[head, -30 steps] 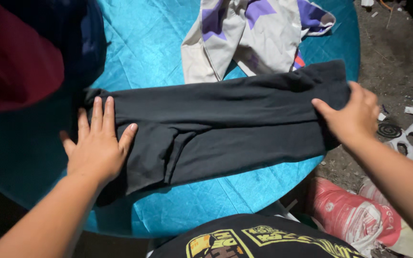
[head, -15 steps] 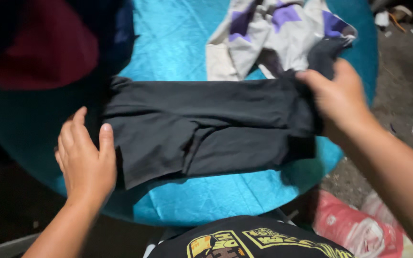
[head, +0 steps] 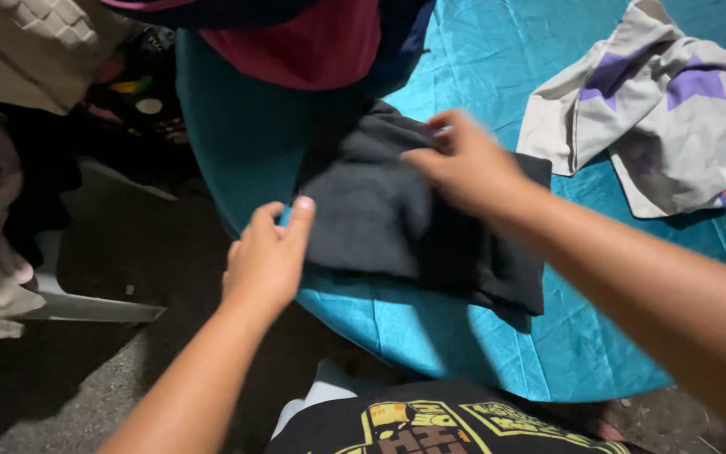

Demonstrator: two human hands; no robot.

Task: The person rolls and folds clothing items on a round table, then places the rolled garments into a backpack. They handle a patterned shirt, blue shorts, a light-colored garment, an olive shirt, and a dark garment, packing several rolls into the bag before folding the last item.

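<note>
A dark grey garment [head: 380, 210] lies folded over on itself on a round table with a turquoise cloth [head: 497, 353]. My right hand [head: 464, 164] reaches across it and pinches the folded-over end near the garment's far left edge. My left hand [head: 266, 261] hovers at the table's near left edge, fingers apart, its fingertips just touching the garment's near corner. It holds nothing.
A white cloth with purple patches [head: 657, 109] lies crumpled at the table's far right. A red and dark blue pile [head: 313, 42] sits at the far left. Beige and grey fabrics [head: 10, 101] hang left of the table over dark ground [head: 86, 370].
My right hand has carried the garment's right end across to the left, folding it in half. My left hand slid off the cloth to its corner. The camera swung left.
</note>
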